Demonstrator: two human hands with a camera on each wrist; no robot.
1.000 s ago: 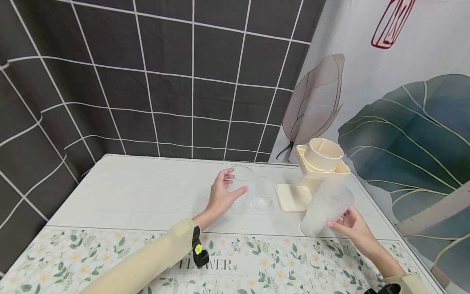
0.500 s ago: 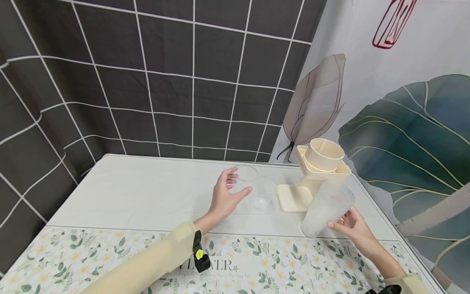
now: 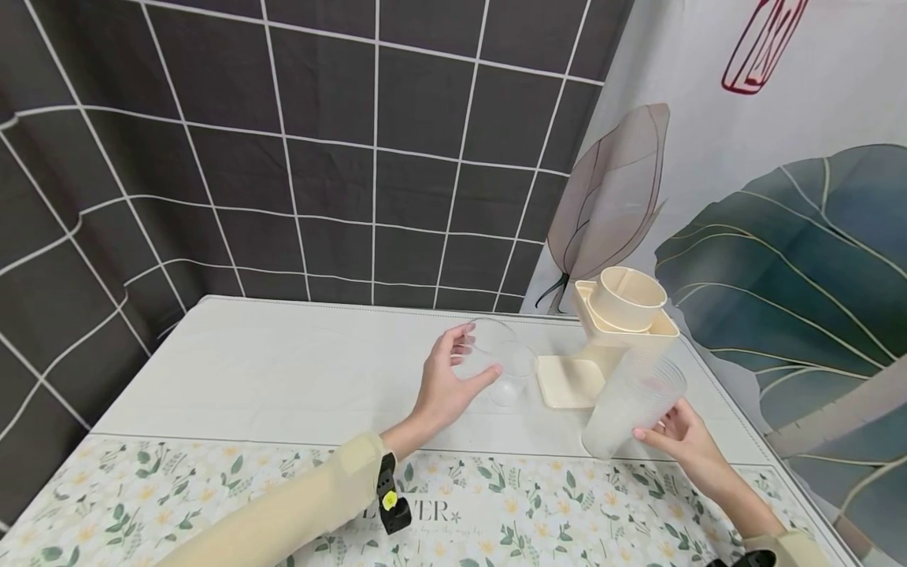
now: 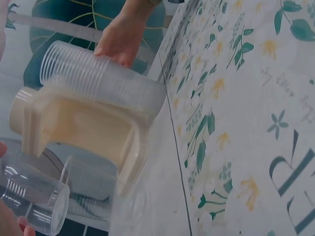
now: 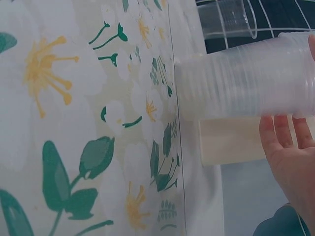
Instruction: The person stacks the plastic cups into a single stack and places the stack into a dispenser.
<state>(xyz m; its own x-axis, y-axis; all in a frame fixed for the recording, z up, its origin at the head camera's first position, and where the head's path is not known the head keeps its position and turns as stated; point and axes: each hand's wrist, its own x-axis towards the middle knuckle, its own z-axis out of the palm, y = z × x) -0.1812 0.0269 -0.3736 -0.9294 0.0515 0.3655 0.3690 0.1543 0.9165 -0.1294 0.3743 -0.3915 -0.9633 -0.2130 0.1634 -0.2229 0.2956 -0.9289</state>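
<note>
My left hand [image 3: 453, 382] holds a single clear plastic cup [image 4: 32, 191] by its side, thumb to the front and fingers behind. The held cup overlaps another clear plastic cup [image 3: 506, 386] standing on the table in the head view; the left wrist view has this standing cup [image 4: 91, 191] right beside it. At the right, my right hand [image 3: 680, 441] grips the side of a tall stack of nested clear cups [image 3: 631, 405]. The stack stands upright with its base at the table, and the right wrist view shows fingertips [image 5: 268, 123] against its wall.
A cream plastic stand [image 3: 567, 382] with a round ring [image 3: 627, 299] on top is close behind the stack. A white table [image 3: 298, 370] bears a floral mat [image 3: 234, 480] along the front. Dark grid-patterned cloth [image 3: 319, 181] hangs behind it.
My left hand has moved a little to the right with its cup, which now overlaps the standing cup. The right hand and the stack have stayed in place.
</note>
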